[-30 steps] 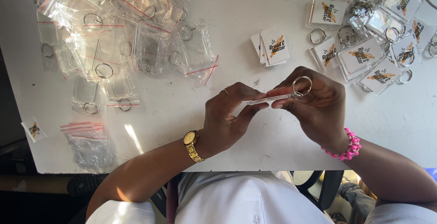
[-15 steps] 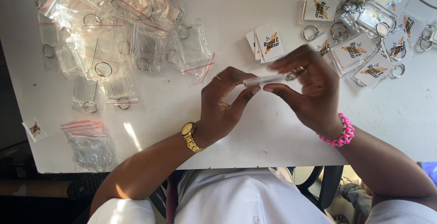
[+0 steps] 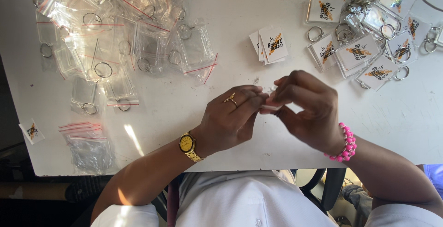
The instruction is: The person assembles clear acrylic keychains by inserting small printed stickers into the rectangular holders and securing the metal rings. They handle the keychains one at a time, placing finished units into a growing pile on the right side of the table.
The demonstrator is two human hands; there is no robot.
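- Grip: left hand [image 3: 230, 121] and right hand [image 3: 307, 109] meet fingertip to fingertip near the middle of the view, both pinching a small clear keychain case [image 3: 270, 98]; only a sliver of it shows between the fingers, so its exact position in the grip cannot be told.
- Left hand: fingers curled shut on the case from 9 o'clock; gold ring [image 3: 230, 99] on one finger, gold wristwatch [image 3: 188, 145] with a yellow dial on the wrist.
- Right hand: fingers folded over the case from 3 o'clock; pink bead bracelet [image 3: 344, 146] on the wrist.
- Held item: above the white table [image 3: 230, 19], just clear of its surface, near the front edge.
- At 12 o'clock of the hands: small stack of printed paper cards [image 3: 270, 44], lying flat, apart from the hands.
- At 2 o'clock: cluster of finished keychains [image 3: 364, 38], clear cases with printed inserts and metal rings, overlapping one another.
- At 10 o'clock: heap of empty clear cases in plastic bags [image 3: 120, 38], red-striped, with rings.
- At 9 o'clock, near the table's front edge: small pile of empty bags [image 3: 87, 148]; one loose card [image 3: 31, 131] just beyond it at the table edge.
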